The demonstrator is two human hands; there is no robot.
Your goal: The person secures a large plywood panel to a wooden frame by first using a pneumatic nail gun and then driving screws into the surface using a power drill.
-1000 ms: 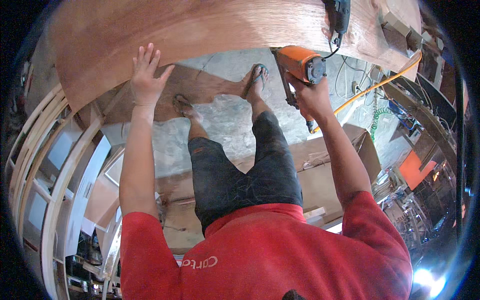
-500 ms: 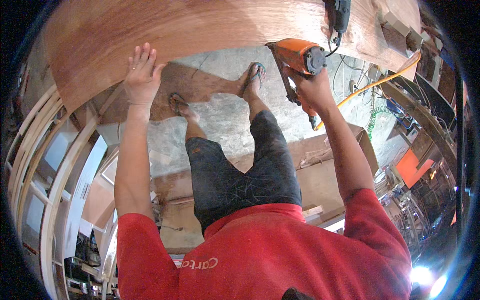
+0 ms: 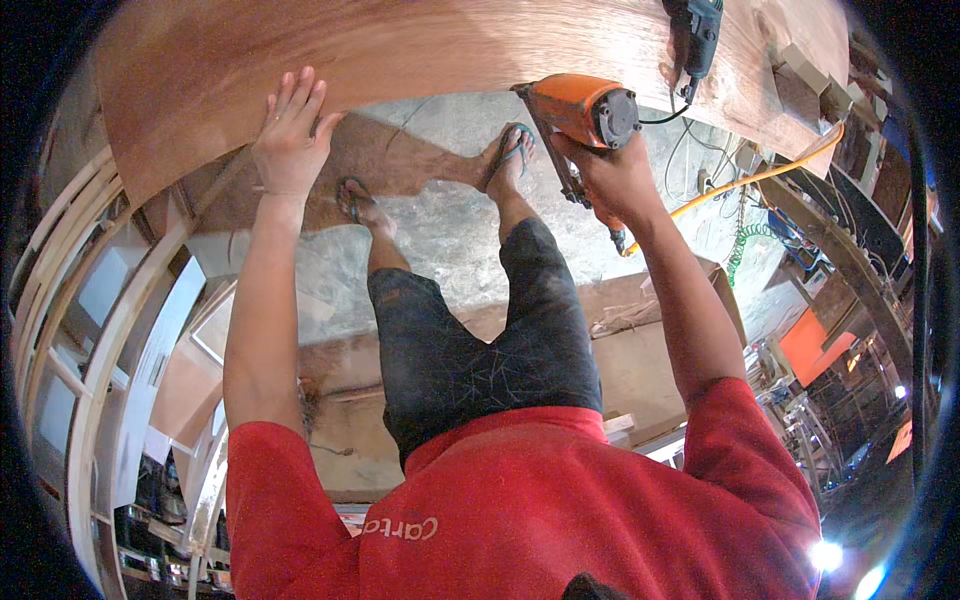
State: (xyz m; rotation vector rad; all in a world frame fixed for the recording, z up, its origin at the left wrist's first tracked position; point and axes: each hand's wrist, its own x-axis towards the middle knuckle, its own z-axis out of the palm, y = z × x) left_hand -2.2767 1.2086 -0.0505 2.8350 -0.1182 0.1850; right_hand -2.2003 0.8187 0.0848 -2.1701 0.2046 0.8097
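Left grip (image 3: 290,152) sits spread over the flat reddish-brown wooden panel (image 3: 420,50), right grip (image 3: 612,178) wraps the orange-and-black nail gun (image 3: 572,101), apparently lining up, needing steady aim

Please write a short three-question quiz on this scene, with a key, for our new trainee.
1. Which hand holds the orange nail gun?
2. True or false: the left hand is clenched in a fist.
3. The dark corded power tool rests on:
A) the floor
B) the plywood sheet
C) the wooden frame

Key:
1. The right hand.
2. False; it is open, at the plywood sheet's edge.
3. B.
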